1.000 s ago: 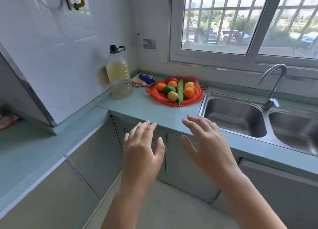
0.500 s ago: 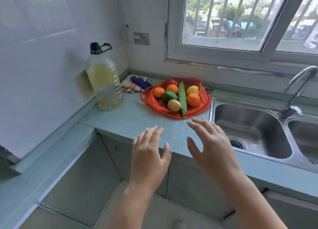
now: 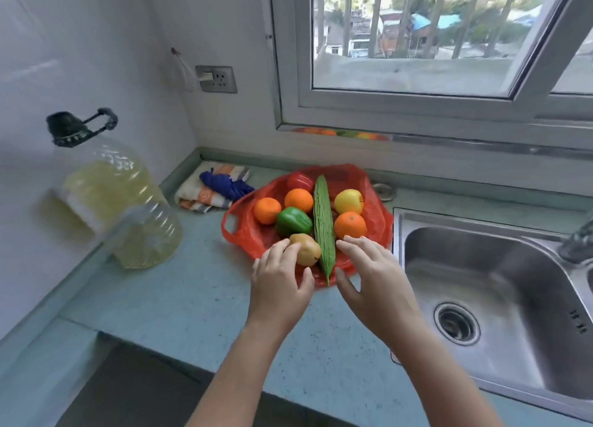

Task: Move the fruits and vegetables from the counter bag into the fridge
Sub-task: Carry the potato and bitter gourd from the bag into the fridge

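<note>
A red plastic bag (image 3: 375, 214) lies spread open on the pale green counter. On it are three oranges (image 3: 298, 200), a green pepper (image 3: 292, 221), a yellow apple (image 3: 348, 201), a red pepper (image 3: 300, 180), a brownish pear (image 3: 308, 250) and a long green bitter gourd (image 3: 323, 227). My left hand (image 3: 279, 282) reaches over the bag's near edge with its fingertips touching the pear, fingers apart. My right hand (image 3: 372, 279) hovers open just right of the gourd's near tip, below one orange (image 3: 349, 225). No fridge is in view.
A large oil bottle (image 3: 118, 202) stands at the left against the wall. A folded striped cloth (image 3: 213, 187) lies behind the bag. A steel sink (image 3: 500, 298) with a drain sits right of the bag. The window and a wall socket (image 3: 216, 79) are behind.
I have come closer to the counter. Both hands moved forward from over the counter's front edge to the near side of the bag; the left fingers now touch the pear.
</note>
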Motion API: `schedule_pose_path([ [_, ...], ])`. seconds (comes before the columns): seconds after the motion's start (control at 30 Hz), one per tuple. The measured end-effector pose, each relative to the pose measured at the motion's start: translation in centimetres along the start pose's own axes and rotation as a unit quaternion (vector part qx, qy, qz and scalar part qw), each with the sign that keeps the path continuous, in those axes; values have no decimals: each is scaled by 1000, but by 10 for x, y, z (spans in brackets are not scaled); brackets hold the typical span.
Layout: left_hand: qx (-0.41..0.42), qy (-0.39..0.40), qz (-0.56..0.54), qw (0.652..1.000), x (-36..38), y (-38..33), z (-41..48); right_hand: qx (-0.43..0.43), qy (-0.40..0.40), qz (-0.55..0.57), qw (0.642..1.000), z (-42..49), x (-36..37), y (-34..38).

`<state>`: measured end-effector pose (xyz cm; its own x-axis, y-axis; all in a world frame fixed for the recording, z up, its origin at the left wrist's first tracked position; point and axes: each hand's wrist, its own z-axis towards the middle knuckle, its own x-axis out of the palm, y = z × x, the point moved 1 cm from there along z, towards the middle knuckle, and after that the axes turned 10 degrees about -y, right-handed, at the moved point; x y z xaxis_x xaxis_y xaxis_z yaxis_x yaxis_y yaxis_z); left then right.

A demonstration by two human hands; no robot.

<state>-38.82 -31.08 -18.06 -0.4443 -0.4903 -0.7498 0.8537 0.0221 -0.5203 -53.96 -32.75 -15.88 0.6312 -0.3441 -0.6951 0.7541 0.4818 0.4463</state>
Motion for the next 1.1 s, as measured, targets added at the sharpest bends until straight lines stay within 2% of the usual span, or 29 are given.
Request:
schedule_pose_path([
  [0.2,-36,43,-20,998,42,22,26,24,60,-7,998,22,48,-44],
  [0.37,-44,86,-25,995,70,41,46,103,140,39,984,38,88,-71],
  [0.53,-66,125,-23,990,96,56,58,142,186,50,971,49,125,-90],
  [0.7,-97,152,-37,983,118,67,64,161,205,42,964,59,150,-97],
  [0.83,-109,152,-47,981,131,73,66,175,188,42,966,62,163,-100],
  [1.1,-103,161,-73,979,144,86,68,212,177,44,960,62,184,-104],
])
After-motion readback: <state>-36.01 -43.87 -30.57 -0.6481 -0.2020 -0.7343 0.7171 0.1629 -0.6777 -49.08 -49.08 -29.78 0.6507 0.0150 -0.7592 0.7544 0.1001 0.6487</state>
